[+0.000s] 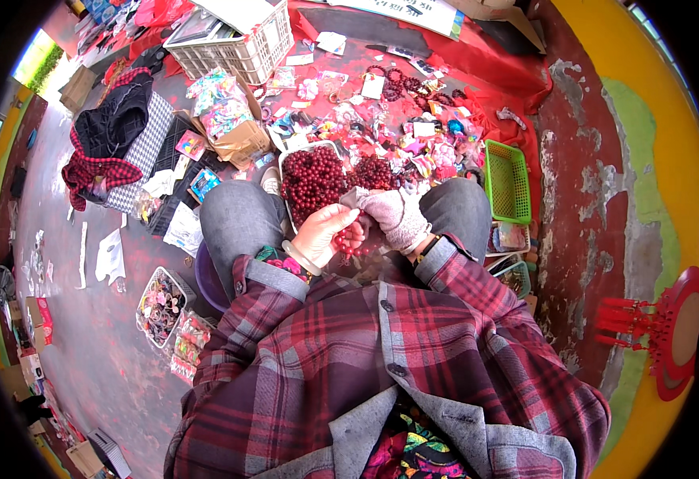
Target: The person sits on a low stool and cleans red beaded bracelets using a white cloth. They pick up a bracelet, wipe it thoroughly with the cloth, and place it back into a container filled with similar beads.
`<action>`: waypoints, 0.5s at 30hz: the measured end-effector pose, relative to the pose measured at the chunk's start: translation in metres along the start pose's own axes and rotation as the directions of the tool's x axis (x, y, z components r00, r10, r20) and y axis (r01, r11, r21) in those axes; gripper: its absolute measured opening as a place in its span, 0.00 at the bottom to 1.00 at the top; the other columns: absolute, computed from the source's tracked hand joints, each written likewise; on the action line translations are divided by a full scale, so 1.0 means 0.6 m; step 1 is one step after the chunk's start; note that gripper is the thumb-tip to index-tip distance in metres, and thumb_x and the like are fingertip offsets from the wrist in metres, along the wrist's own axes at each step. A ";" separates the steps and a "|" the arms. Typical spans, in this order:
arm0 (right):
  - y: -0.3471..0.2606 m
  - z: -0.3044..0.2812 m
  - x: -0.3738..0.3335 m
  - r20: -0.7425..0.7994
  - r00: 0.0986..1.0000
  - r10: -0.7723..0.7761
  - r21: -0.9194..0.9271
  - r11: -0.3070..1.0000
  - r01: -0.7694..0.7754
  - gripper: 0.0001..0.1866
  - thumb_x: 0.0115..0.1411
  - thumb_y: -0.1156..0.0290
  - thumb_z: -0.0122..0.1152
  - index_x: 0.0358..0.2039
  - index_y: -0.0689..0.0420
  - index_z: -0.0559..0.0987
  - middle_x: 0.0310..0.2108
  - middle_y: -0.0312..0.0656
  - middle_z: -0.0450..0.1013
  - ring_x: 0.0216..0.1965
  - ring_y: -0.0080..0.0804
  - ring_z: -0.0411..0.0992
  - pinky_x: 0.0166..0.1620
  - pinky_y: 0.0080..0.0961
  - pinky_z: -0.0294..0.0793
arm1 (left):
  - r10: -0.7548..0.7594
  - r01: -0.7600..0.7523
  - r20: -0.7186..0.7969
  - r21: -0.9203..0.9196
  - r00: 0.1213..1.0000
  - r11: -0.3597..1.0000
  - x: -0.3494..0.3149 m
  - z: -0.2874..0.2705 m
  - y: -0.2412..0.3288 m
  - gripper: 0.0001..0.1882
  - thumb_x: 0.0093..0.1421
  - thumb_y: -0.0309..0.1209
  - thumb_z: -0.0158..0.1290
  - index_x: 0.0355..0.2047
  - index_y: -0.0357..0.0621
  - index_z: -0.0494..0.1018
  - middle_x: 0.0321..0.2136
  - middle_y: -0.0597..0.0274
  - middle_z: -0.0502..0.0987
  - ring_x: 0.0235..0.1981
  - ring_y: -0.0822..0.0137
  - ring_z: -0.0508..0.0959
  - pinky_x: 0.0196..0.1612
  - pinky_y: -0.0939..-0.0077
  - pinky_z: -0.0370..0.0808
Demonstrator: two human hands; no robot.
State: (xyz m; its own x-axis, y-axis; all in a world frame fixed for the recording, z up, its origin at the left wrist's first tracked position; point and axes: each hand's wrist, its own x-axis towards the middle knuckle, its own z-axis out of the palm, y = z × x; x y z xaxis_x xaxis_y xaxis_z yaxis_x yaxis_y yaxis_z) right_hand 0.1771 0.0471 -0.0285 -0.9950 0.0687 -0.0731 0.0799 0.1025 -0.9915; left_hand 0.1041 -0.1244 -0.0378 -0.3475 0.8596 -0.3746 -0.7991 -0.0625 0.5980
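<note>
My bare left hand [327,236] is closed round a strand of red beads [349,246], part of which hangs below the fingers. My right hand [394,215] wears a pale knitted glove, and its bent fingers meet the left thumb and fingertips. What those gloved fingers pinch is hidden. Just beyond both hands, between my knees, stands a white basket [284,177] heaped with dark red bead bracelets [314,182]. More dark red beads [372,172] lie in a pile to its right.
Hair ties and small trinkets [421,144] spread over red cloth ahead. To the right is a green basket [509,182]; a cardboard box [242,142] of packets and a white crate [234,56] stand at the far left. A tray of trinkets [161,307] is by my left leg.
</note>
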 end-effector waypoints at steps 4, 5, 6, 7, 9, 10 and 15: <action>-0.021 0.009 0.005 0.002 0.929 0.369 0.360 0.867 -0.345 0.16 0.60 0.58 0.50 0.29 0.58 0.77 0.20 0.34 0.72 0.19 0.24 0.69 0.26 0.20 0.70 | 0.009 -0.010 -0.019 -0.016 1.000 1.000 0.001 -0.009 -0.005 0.06 0.61 0.31 0.48 0.35 0.43 0.68 0.27 0.58 0.75 0.28 0.64 0.76 0.32 0.71 0.75; -0.010 0.008 0.007 0.008 0.928 0.372 0.497 0.804 -0.327 0.15 0.60 0.58 0.50 0.31 0.58 0.77 0.21 0.34 0.72 0.20 0.23 0.69 0.27 0.20 0.70 | 0.013 -0.013 -0.015 -0.034 1.000 0.999 0.002 -0.008 -0.005 0.06 0.61 0.31 0.48 0.35 0.43 0.68 0.27 0.58 0.75 0.28 0.64 0.76 0.33 0.70 0.75; 0.007 0.008 0.011 0.016 0.927 0.374 0.623 0.721 -0.302 0.15 0.60 0.57 0.51 0.33 0.57 0.77 0.22 0.35 0.72 0.21 0.23 0.69 0.27 0.20 0.70 | 0.032 -0.032 -0.001 -0.071 0.999 0.997 0.004 -0.008 -0.003 0.06 0.61 0.31 0.48 0.35 0.42 0.68 0.27 0.58 0.75 0.28 0.64 0.76 0.33 0.71 0.75; 0.023 0.006 0.012 0.025 0.927 0.375 0.735 0.622 -0.271 0.16 0.60 0.57 0.51 0.34 0.57 0.76 0.23 0.35 0.72 0.22 0.23 0.70 0.28 0.20 0.70 | 0.052 -0.051 0.013 -0.108 0.999 0.993 0.007 -0.009 -0.002 0.07 0.62 0.31 0.47 0.35 0.41 0.69 0.27 0.57 0.75 0.28 0.64 0.76 0.33 0.71 0.75; -0.022 0.014 -0.003 0.153 0.940 0.305 0.816 0.498 -0.295 0.14 0.61 0.58 0.49 0.36 0.56 0.74 0.25 0.35 0.72 0.24 0.23 0.70 0.28 0.21 0.68 | 0.095 -0.094 0.000 -0.175 0.995 0.980 0.006 -0.013 -0.002 0.07 0.62 0.31 0.46 0.35 0.40 0.69 0.27 0.56 0.75 0.29 0.63 0.76 0.33 0.70 0.75; -0.042 0.015 -0.005 0.219 0.934 0.282 0.782 0.522 -0.341 0.14 0.62 0.58 0.49 0.35 0.56 0.73 0.24 0.35 0.71 0.24 0.23 0.70 0.28 0.21 0.68 | 0.114 -0.116 -0.021 -0.200 0.993 0.973 0.004 -0.011 -0.001 0.07 0.62 0.31 0.46 0.35 0.40 0.69 0.27 0.56 0.75 0.29 0.63 0.76 0.33 0.69 0.74; -0.028 0.014 -0.006 0.151 0.974 0.170 0.573 0.788 -0.227 0.12 0.62 0.59 0.49 0.32 0.55 0.73 0.21 0.33 0.70 0.21 0.21 0.68 0.26 0.19 0.67 | 0.083 -0.088 -0.032 -0.208 0.996 0.974 0.000 0.005 0.002 0.08 0.62 0.32 0.47 0.35 0.40 0.69 0.27 0.55 0.75 0.30 0.62 0.76 0.33 0.69 0.74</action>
State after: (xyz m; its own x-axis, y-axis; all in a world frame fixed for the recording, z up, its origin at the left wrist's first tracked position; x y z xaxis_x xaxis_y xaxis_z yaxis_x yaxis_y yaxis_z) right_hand 0.1785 0.0365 -0.0122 -0.9644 -0.0655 -0.2563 0.2537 -0.5033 -0.8260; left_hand 0.1043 -0.1229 -0.0351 -0.4281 0.8346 -0.3466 -0.8500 -0.2417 0.4681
